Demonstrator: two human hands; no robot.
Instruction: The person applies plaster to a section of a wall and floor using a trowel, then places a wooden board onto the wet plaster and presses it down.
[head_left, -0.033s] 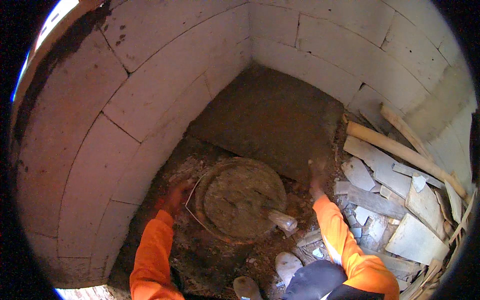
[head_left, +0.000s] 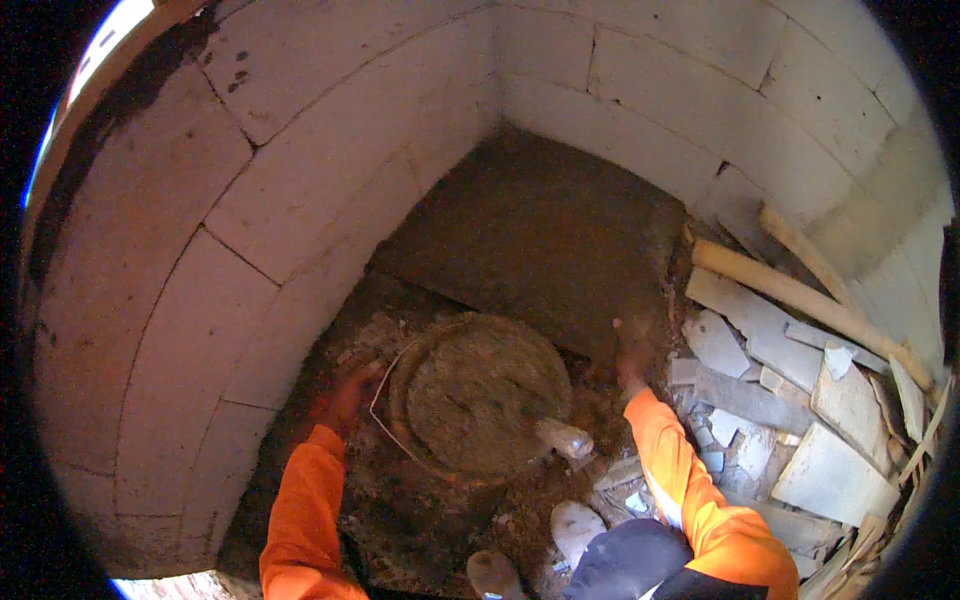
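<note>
A round bucket [head_left: 398, 425] full of grey-brown mortar [head_left: 485, 385] stands on the dirt before me. Its thin wire handle [head_left: 374, 405] hangs down on the left side. The pale grip of a tool [head_left: 565, 438] juts over the right rim; its other end is lost in the mortar. Just left of the wire handle, my left hand [head_left: 348, 396] reaches low with its fingers out, dim in shadow. My right hand [head_left: 632, 358] is right of the bucket at the near edge of a smoothed dark mortar bed [head_left: 540, 235]. Its fingers look spread, slightly blurred, and nothing shows in them.
Light block walls [head_left: 330, 180] meet in the far corner behind the bed. Broken flat slabs [head_left: 835, 475] and a wooden pole [head_left: 800, 300] are heaped along the right. My shoes [head_left: 577, 530] stand close in front of the bucket.
</note>
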